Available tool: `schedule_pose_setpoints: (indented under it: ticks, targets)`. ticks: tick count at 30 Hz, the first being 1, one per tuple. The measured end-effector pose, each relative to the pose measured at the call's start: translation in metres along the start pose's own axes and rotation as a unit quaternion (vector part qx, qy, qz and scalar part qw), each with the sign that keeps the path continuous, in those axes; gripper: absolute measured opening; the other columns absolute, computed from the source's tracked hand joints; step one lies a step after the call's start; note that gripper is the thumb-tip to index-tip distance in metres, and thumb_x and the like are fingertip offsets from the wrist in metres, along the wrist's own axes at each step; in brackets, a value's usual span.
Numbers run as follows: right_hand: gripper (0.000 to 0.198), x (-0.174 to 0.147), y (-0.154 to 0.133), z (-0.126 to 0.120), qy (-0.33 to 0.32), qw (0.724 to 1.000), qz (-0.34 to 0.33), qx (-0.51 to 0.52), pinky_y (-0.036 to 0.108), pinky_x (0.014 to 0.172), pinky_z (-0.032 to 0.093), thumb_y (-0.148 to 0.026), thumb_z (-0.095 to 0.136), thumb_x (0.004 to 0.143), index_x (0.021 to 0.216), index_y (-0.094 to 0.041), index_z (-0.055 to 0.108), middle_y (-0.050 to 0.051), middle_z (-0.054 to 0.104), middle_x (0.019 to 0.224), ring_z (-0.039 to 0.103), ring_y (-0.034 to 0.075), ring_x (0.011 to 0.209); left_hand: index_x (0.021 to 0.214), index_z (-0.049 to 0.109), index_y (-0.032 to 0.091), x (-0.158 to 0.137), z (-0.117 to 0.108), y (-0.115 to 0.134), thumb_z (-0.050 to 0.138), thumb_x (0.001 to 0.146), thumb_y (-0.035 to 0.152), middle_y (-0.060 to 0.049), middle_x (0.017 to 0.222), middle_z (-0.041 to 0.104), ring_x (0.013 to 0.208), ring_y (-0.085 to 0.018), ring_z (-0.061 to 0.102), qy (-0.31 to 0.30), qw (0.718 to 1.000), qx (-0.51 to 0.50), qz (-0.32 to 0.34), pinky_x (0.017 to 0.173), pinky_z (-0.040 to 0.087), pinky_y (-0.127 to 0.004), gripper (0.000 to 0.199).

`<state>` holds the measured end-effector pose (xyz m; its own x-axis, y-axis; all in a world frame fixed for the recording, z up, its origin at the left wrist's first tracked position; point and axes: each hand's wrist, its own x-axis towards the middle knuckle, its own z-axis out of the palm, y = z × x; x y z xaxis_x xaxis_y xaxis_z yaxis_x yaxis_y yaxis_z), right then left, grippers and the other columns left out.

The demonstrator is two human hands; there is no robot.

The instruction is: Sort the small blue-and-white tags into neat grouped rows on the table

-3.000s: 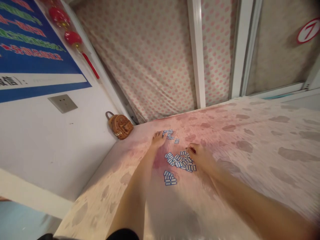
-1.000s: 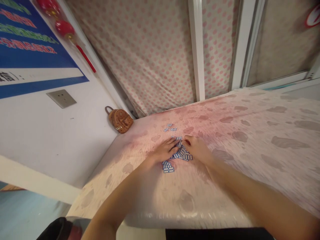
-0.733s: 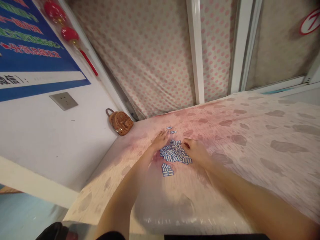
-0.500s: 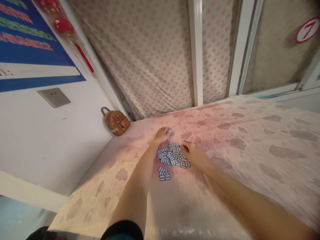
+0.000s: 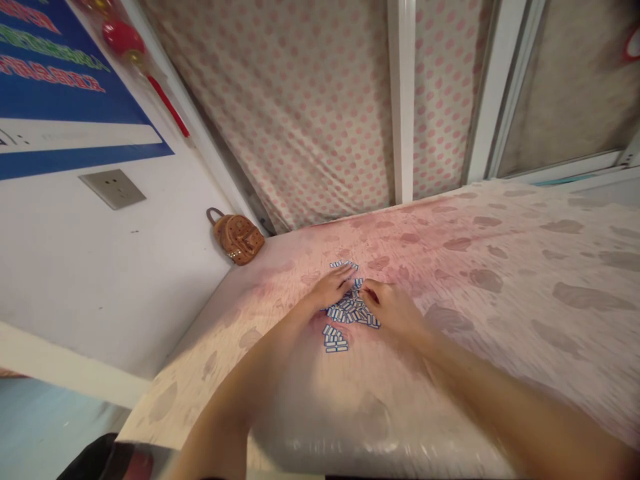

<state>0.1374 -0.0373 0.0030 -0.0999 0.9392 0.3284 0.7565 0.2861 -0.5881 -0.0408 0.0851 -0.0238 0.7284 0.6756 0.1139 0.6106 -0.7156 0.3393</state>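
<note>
A loose pile of small white tiles with blue edges (image 5: 345, 312) lies on the covered table. My left hand (image 5: 332, 288) reaches over the pile's upper left part, its fingers stretched out and partly covering the tiles. At the pile's right edge, my right hand (image 5: 391, 303) has its thumb and fingers pinched together. Whatever sits between those fingertips, if anything, is too small to make out. Just beyond my left fingertips stands a short row of tiles (image 5: 343, 265). A smaller group of tiles (image 5: 335, 339) lies on the near side of the pile.
A patterned cloth (image 5: 520, 293) covers the table. At the far left corner, a small brown backpack (image 5: 239, 239) leans against the wall. A dotted curtain (image 5: 320, 120) hangs behind the table, and a wall socket (image 5: 113, 189) is on the left.
My left hand has moved back from the far row towards the pile, uncovering more of the row. My right hand stays at the pile's right edge. The view has shifted slightly.
</note>
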Motion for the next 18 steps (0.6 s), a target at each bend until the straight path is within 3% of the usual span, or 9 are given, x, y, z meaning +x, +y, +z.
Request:
schedule_pose_setpoints:
  ticks: [5, 8, 11, 14, 18]
  targets:
    - [0.025, 0.003, 0.006, -0.001, 0.017, 1.0, -0.002, 0.018, 0.026, 0.061, 0.034, -0.022, 0.043, 0.095, 0.079, -0.019, 0.062, 0.004, 0.068, 0.074, 0.06, 0.016, 0.065, 0.149, 0.046, 0.021, -0.044, -0.008, 0.021, 0.022, 0.103, 0.054, -0.003, 0.157, 0.042, 0.148, -0.015, 0.032, 0.02, 0.999, -0.037, -0.005, 0.126, 0.021, -0.034, 0.062]
    - [0.025, 0.005, 0.009, -0.004, 0.053, 0.998, 0.014, 0.025, 0.026, 0.06, 0.034, -0.023, 0.044, 0.093, 0.077, -0.019, 0.063, 0.004, 0.067, 0.072, 0.059, 0.016, 0.063, 0.153, 0.039, 0.018, -0.057, -0.011, 0.019, 0.017, 0.103, 0.055, -0.005, 0.162, 0.032, 0.153, -0.019, 0.02, 0.052, 0.995, 0.001, -0.08, 0.127, 0.014, -0.039, 0.066]
    - [0.025, 0.009, 0.013, -0.008, 0.103, 0.992, 0.036, 0.067, 0.026, 0.059, 0.035, -0.026, 0.044, 0.092, 0.081, -0.02, 0.065, 0.003, 0.067, 0.072, 0.059, 0.017, 0.064, 0.157, 0.028, 0.017, -0.057, -0.005, 0.022, 0.014, 0.101, 0.059, -0.007, 0.165, 0.022, 0.154, -0.022, 0.012, 0.041, 0.988, 0.014, -0.146, 0.127, 0.012, -0.043, 0.071]
    - [0.026, 0.013, 0.019, -0.011, 0.14, 0.983, 0.052, 0.102, 0.026, 0.061, 0.038, -0.028, 0.044, 0.092, 0.085, -0.019, 0.067, 0.004, 0.068, 0.074, 0.06, 0.018, 0.066, 0.159, 0.022, 0.025, -0.051, 0.009, 0.043, 0.014, 0.099, 0.063, -0.004, 0.166, 0.018, 0.155, -0.023, 0.01, 0.003, 0.989, 0.008, -0.146, 0.127, 0.01, -0.046, 0.072]
    - [0.026, 0.017, 0.026, -0.012, 0.154, 0.978, 0.069, 0.119, 0.026, 0.062, 0.039, -0.03, 0.046, 0.092, 0.088, -0.018, 0.068, 0.005, 0.069, 0.075, 0.061, 0.018, 0.068, 0.159, 0.022, 0.024, -0.048, 0.028, 0.086, 0.013, 0.097, 0.068, -0.005, 0.167, 0.014, 0.155, -0.026, 0.009, -0.01, 0.991, 0.023, -0.13, 0.127, 0.009, -0.049, 0.076]
